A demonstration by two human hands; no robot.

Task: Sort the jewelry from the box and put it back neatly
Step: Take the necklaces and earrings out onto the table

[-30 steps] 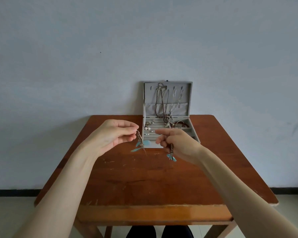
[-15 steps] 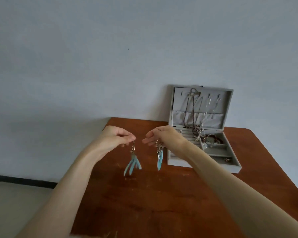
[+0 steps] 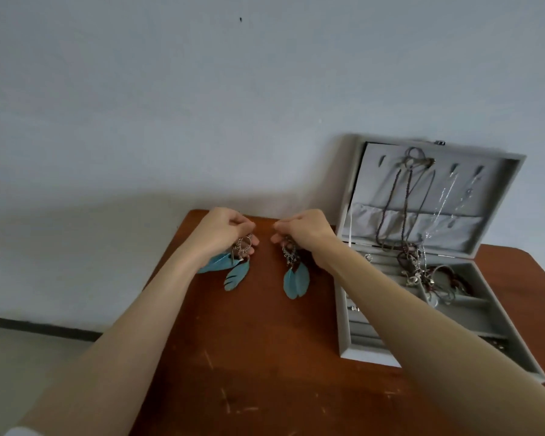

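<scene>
Pinching one feather earring apiece, the left hand (image 3: 222, 232) holds its earring (image 3: 236, 269) and the right hand (image 3: 302, 229) the twin (image 3: 295, 278), feathers low over the bench (image 3: 265, 357), likely pairing them beside the open box (image 3: 359, 354), where tangled necklaces (image 3: 422, 272) remain.

Both arms reach forward, left hand (image 3: 222, 234) and right hand (image 3: 306, 229) pinched closed, near each other.
</scene>
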